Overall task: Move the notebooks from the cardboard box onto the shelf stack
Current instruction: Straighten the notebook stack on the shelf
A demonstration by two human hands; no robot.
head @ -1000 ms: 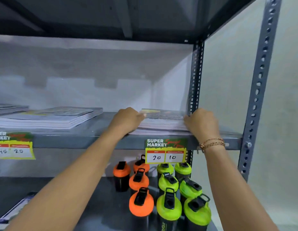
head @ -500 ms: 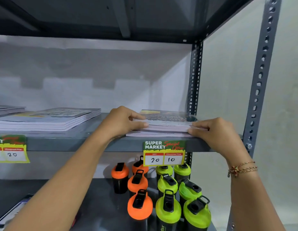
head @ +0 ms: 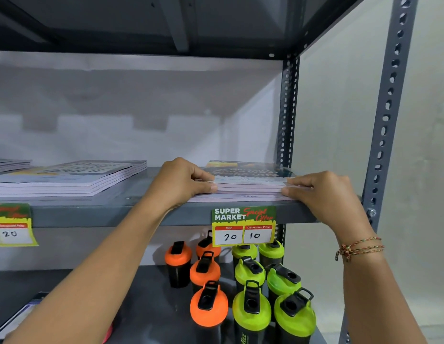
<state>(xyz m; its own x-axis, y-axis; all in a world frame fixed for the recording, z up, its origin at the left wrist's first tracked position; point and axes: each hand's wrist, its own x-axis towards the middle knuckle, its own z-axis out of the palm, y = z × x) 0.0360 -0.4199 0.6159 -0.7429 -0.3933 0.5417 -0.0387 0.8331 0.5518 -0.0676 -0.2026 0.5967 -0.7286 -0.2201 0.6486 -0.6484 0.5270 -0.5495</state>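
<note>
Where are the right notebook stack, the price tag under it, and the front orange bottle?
Right notebook stack [head: 250,188], head view, front page edges.
Price tag [head: 243,225], head view, its middle.
Front orange bottle [head: 209,307], head view, orange lid.

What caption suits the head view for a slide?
Both hands, left hand and right hand, square a notebook stack on the shelf above bottles.

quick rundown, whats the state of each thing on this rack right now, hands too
left hand: gripping the left edge of the right notebook stack
right hand: gripping that stack's right edge
right notebook stack: lying flat at the shelf's front edge
left notebook stack: lying flat, untouched
price tag: hanging from the shelf edge, reads 20 and 10
orange-lid bottles: upright, caps shut
green-lid bottles: upright, caps shut
</note>
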